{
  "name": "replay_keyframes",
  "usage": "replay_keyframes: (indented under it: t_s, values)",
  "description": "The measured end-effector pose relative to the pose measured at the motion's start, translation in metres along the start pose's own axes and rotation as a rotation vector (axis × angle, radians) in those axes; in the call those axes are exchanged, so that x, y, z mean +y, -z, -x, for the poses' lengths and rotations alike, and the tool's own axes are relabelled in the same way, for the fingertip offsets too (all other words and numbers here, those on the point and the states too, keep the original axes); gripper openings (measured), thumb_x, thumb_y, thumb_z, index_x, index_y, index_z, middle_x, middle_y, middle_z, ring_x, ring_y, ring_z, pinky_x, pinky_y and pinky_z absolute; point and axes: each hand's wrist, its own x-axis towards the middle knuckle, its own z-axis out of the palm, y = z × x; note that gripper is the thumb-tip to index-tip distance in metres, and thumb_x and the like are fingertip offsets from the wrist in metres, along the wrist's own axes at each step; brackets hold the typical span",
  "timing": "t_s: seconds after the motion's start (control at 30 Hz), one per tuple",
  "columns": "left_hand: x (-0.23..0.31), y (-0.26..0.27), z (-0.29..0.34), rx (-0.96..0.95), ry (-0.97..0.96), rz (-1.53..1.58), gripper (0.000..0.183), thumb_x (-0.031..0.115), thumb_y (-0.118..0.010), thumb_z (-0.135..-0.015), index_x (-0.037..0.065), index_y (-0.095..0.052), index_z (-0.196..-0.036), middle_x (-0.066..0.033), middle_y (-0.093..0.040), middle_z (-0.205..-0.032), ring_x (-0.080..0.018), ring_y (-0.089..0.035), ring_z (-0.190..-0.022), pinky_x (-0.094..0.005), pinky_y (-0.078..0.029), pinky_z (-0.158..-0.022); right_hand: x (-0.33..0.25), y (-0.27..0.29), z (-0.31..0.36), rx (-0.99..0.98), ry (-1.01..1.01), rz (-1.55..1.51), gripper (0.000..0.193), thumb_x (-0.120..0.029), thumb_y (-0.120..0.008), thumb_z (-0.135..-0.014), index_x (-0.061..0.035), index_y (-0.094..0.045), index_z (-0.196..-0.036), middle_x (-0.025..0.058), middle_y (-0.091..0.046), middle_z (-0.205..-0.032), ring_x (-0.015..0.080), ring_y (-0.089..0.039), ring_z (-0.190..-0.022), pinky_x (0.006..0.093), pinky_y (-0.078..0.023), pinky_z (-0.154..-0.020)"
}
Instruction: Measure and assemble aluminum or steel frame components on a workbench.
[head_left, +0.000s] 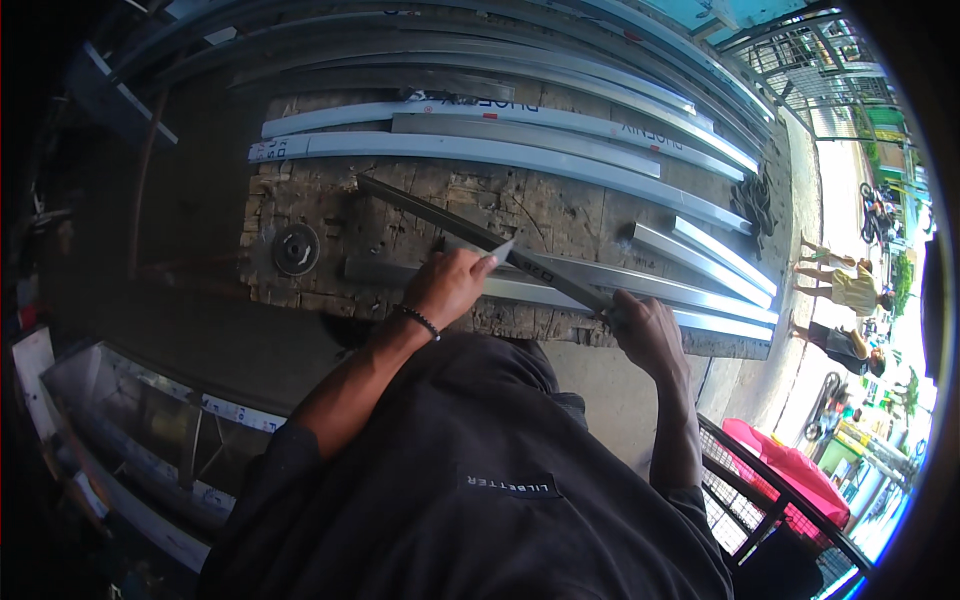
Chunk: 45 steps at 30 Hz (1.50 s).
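Note:
A long dark metal profile (430,212) slants over the wooden workbench, its far end to the left and its near end at my right hand (645,330). The fingers of that hand are closed around this near end. My left hand (447,288), with a beaded bracelet at the wrist, is closed in a pinch on a small pale pointed piece (503,252). This piece sticks out past the fingertips against the middle of the profile; I cannot tell whether it is loose or part of it. More silvery metal profiles (640,284) lie under and beside my hands.
The worn wooden bench top (480,195) carries several long metal profiles (500,150) toward its far side. A round disc (296,249) lies at its left end. Dark cord (757,205) bunches at the right edge. Several people (850,290) are beyond, by the street.

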Motion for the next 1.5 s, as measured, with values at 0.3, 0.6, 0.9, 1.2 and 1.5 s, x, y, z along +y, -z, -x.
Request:
replay_keyframes:
  t_s: [0.3,0.6,0.9,1.2,1.5]
  values:
    - [0.014,-0.020,0.005,0.024,-0.048,0.048,0.049,0.042,-0.052,-0.104,0.000,-0.064,-0.083,-0.0239,-0.061,-0.072,-0.0475,-0.062,-0.076,-0.0518,-0.047,-0.063,-0.001,0.003,-0.004,-0.010,-0.013,-0.024,0.015,-0.015,-0.074,-0.087,-0.0082,-0.064,-0.096,0.0178,-0.065,-0.067,0.0406,-0.067,-0.067,0.0501,-0.049,-0.058]
    - [-0.140,0.083,-0.044,0.922,0.017,0.453,0.043,0.043,-0.071,-0.095,0.000,-0.071,-0.094,-0.0003,-0.066,-0.080,-0.0103,-0.058,-0.073,-0.0323,-0.047,-0.064,0.025,0.013,-0.008,-0.073,-0.087,-0.185,0.020,-0.024,-0.078,-0.087,-0.0078,-0.072,-0.096,0.0167,-0.070,-0.074,0.0372,-0.070,-0.070,0.0452,-0.054,-0.062]
    - [-0.147,0.174,-0.040,0.495,-0.031,0.816,0.045,0.051,-0.073,-0.092,0.007,-0.067,-0.100,0.0076,-0.045,-0.073,-0.0005,-0.039,-0.060,-0.0192,-0.027,-0.050,0.026,0.006,-0.040,-0.145,0.077,-0.469,0.023,-0.022,-0.076,-0.089,0.0006,-0.070,-0.087,0.0116,-0.069,-0.067,0.0238,-0.069,-0.061,0.0378,-0.053,-0.058]
    - [-0.108,0.210,0.003,0.578,0.012,0.384,0.044,0.041,-0.078,-0.091,0.010,-0.054,-0.070,0.0099,-0.043,-0.068,-0.0048,-0.038,-0.066,-0.0256,-0.029,-0.059,0.068,-0.034,-0.102,0.079,0.435,-0.313,0.023,-0.027,-0.075,-0.091,-0.0045,-0.075,-0.095,0.0114,-0.073,-0.112,0.0244,-0.066,-0.106,0.0380,-0.056,-0.089]
    - [-0.104,0.190,0.032,0.773,-0.050,0.296,0.047,0.035,-0.079,-0.091,0.007,-0.049,-0.069,0.0075,-0.040,-0.069,-0.0064,-0.035,-0.067,-0.0271,-0.031,-0.059,0.051,-0.030,-0.128,0.227,0.264,-0.287,0.016,-0.015,-0.066,-0.096,-0.0043,-0.072,-0.107,0.0123,-0.067,-0.124,0.0258,-0.062,-0.113,0.0403,-0.057,-0.092]
